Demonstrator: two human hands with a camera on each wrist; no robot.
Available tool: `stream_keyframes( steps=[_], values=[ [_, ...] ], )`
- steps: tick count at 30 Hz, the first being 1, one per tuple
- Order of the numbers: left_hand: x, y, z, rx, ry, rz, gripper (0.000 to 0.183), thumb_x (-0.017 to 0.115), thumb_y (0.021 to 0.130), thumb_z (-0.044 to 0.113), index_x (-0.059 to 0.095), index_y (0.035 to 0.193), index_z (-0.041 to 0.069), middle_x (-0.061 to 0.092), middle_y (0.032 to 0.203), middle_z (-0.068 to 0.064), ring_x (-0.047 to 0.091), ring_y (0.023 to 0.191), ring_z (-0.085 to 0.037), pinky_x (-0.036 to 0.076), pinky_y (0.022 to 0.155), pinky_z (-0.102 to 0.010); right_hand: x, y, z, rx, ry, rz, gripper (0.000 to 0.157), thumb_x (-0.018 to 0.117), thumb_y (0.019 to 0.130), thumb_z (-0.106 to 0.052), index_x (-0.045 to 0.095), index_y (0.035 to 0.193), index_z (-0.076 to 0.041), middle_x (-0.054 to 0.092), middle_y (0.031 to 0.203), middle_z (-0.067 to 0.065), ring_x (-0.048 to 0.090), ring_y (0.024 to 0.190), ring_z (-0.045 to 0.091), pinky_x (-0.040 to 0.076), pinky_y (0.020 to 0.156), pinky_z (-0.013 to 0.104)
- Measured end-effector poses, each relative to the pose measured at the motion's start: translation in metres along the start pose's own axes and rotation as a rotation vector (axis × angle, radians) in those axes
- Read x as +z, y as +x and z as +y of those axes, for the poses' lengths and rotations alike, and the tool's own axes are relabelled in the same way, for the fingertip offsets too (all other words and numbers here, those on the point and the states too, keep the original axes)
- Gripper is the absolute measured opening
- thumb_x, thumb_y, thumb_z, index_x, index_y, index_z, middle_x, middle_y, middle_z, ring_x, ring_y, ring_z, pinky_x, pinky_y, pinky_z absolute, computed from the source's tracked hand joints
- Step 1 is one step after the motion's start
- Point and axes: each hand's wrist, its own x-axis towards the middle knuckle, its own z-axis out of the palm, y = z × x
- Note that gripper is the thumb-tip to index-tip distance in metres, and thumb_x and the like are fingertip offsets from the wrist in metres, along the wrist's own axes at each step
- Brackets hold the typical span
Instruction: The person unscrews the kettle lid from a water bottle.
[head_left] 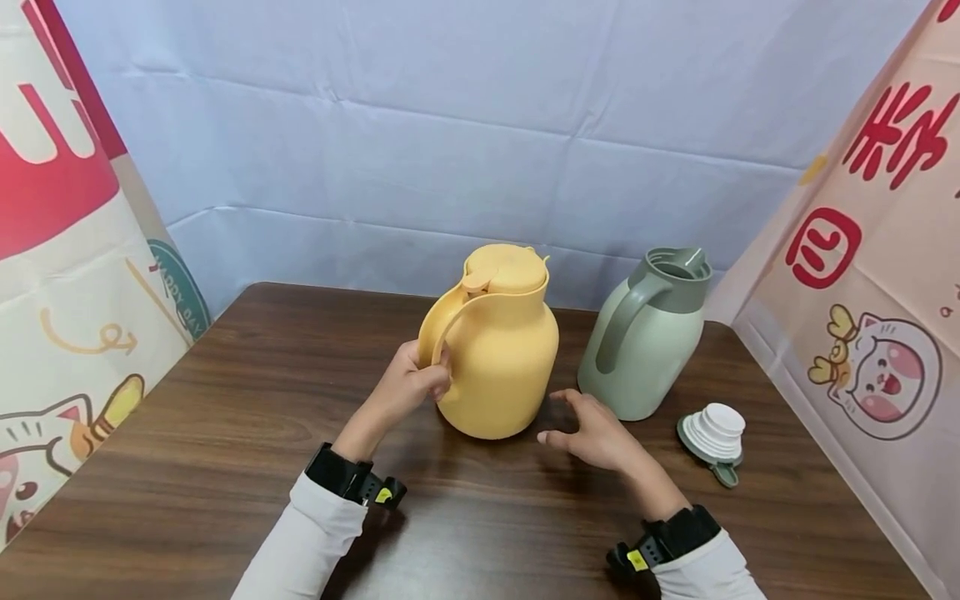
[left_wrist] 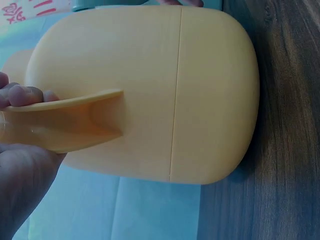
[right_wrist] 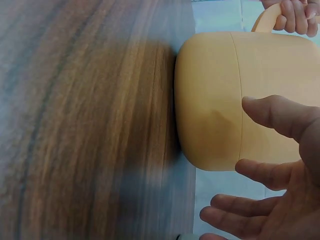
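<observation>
The green jug [head_left: 652, 354] stood unstoppered, while the left hand [head_left: 415, 382] gripped the handle [head_left: 429, 331] of the yellow jug [head_left: 504, 367], lid [head_left: 513, 268] still on, and the right hand [head_left: 592, 432] held nothing.

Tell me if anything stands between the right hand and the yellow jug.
Nothing visible does: in the head view, only tabletop shows between the right hand and the yellow jug. The green jug and the stopper are to the right of that gap.
</observation>
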Motion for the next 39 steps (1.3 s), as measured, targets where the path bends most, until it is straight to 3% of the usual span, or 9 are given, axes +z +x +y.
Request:
stream_keyframes(
  steps=[7, 14, 22, 31, 39],
  values=[
    [-0.002, -0.004, 0.001, 0.059, -0.068, -0.072, 0.008, 0.038, 0.076, -0.011, 0.040, 0.073, -0.004, 0.035, 0.051, -0.009, 0.035, 0.046, -0.024, 0.032, 0.045, -0.034, -0.003, -0.010, 0.002, -0.028, -0.034, -0.013, 0.063, 0.067, 0.080, -0.035, 0.045, 0.127, 0.001, 0.048, 0.124, 0.023, 0.043, 0.113, 0.036, 0.039, 0.089, 0.055],
    [-0.003, -0.006, 0.003, 0.047, -0.064, -0.120, 0.009, 0.038, 0.075, -0.012, 0.041, 0.074, -0.003, 0.037, 0.052, -0.009, 0.037, 0.045, -0.023, 0.035, 0.047, -0.028, -0.006, -0.018, 0.006, -0.012, -0.035, -0.020, 0.060, 0.067, 0.080, -0.033, 0.046, 0.126, 0.000, 0.048, 0.124, 0.023, 0.042, 0.114, 0.037, 0.038, 0.090, 0.056],
    [-0.001, -0.012, 0.007, 0.037, -0.052, -0.194, 0.009, 0.039, 0.075, -0.010, 0.041, 0.072, -0.002, 0.037, 0.052, -0.017, 0.037, 0.046, -0.026, 0.034, 0.047, -0.032, -0.009, -0.028, 0.009, 0.009, -0.036, -0.008, 0.060, 0.067, 0.080, -0.033, 0.046, 0.126, -0.002, 0.049, 0.124, 0.022, 0.042, 0.114, 0.037, 0.038, 0.089, 0.056],
    [0.001, -0.015, 0.009, 0.026, -0.083, -0.209, 0.009, 0.040, 0.076, -0.010, 0.041, 0.072, -0.001, 0.037, 0.053, -0.019, 0.035, 0.047, -0.030, 0.032, 0.045, -0.034, -0.013, -0.037, 0.015, 0.027, -0.040, -0.001, 0.062, 0.068, 0.079, -0.035, 0.046, 0.126, -0.001, 0.047, 0.126, 0.024, 0.041, 0.114, 0.040, 0.038, 0.088, 0.059],
    [0.002, -0.014, 0.007, 0.040, -0.087, -0.218, 0.009, 0.039, 0.075, -0.009, 0.041, 0.072, -0.001, 0.037, 0.052, -0.017, 0.037, 0.046, -0.024, 0.031, 0.044, -0.039, -0.017, -0.035, 0.017, 0.037, -0.048, 0.028, 0.062, 0.068, 0.079, -0.035, 0.046, 0.126, -0.001, 0.046, 0.127, 0.026, 0.039, 0.116, 0.041, 0.036, 0.090, 0.059]
  ],
)
